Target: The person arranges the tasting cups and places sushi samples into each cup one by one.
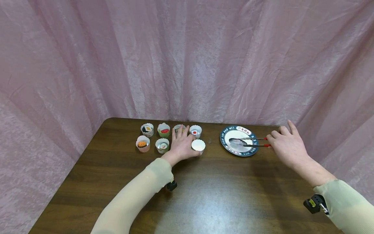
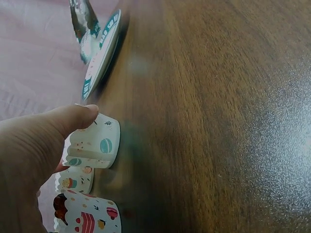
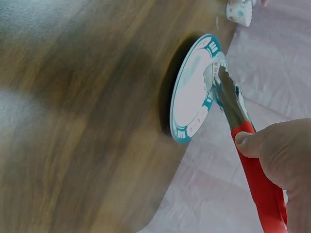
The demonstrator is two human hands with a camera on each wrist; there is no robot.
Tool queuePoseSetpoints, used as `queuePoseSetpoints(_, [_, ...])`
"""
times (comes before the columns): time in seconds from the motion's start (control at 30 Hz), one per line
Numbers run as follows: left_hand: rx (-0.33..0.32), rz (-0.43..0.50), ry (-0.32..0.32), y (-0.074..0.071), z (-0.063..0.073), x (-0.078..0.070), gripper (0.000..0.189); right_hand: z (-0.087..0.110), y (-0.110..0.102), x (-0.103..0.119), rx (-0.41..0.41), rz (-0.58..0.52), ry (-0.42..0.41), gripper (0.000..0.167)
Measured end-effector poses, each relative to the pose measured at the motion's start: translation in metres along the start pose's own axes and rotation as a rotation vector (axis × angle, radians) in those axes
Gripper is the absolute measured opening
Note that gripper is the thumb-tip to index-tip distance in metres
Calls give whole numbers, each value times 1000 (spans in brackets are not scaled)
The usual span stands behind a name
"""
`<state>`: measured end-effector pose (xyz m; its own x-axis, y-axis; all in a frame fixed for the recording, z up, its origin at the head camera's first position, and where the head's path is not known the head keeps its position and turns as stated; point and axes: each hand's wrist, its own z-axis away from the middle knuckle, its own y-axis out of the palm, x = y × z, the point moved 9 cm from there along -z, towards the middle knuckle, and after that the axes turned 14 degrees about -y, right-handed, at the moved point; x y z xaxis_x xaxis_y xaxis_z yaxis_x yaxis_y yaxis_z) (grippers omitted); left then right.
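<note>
In the head view my left hand [image 1: 182, 144] holds a white paper baking cup [image 1: 198, 146] by its side, at the front right of a group of similar cups. The left wrist view has my thumb against the printed wall of this cup [image 2: 99, 141]. My right hand [image 1: 289, 144] grips serving tongs [image 1: 248, 145] by their red handles [image 3: 255, 179]. The metal tips of the tongs reach over a round plate [image 1: 233, 152] with a blue-green lettered rim. In the right wrist view something white [image 3: 209, 76] shows at the tips; I cannot tell whether they hold it.
Around my left hand stand several filled cups: one with an orange piece [image 1: 142, 144], one with a red piece [image 1: 164, 130], one with a black-and-white piece [image 1: 147, 129]. My left fingers partly cover another cup. A pink curtain [image 1: 187, 65] hangs behind the wooden table [image 1: 222, 195].
</note>
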<state>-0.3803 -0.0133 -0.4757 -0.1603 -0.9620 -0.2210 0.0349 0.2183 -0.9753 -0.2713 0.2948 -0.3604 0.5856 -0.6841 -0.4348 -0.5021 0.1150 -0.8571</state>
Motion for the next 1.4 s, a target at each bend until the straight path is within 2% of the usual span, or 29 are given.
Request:
queuePoseSetpoints(0.3, [11, 10, -5, 4, -3, 0, 58, -19, -6, 7, -35, -5, -16, 38])
queuePoseSetpoints(0.5, [12, 12, 2, 6, -4, 0, 57, -33, -11, 13, -79, 6, -59, 41])
queuePoseSetpoints(0.7, [9, -4, -6, 2, -1, 1, 55, -53, -21, 22, -131, 27, -121, 21])
queuePoseSetpoints(0.87, [6, 4, -5, 1, 0, 1, 54, -74, -32, 35, -176, 49, -206, 19])
queuePoseSetpoints(1.2, [22, 36, -7, 5, -4, 1, 55, -118, -35, 61, -108, 203, -364, 21])
queuePoseSetpoints(1.4, [9, 40, -7, 8, -7, 2, 54, -142, -39, 80, -54, 321, -461, 26])
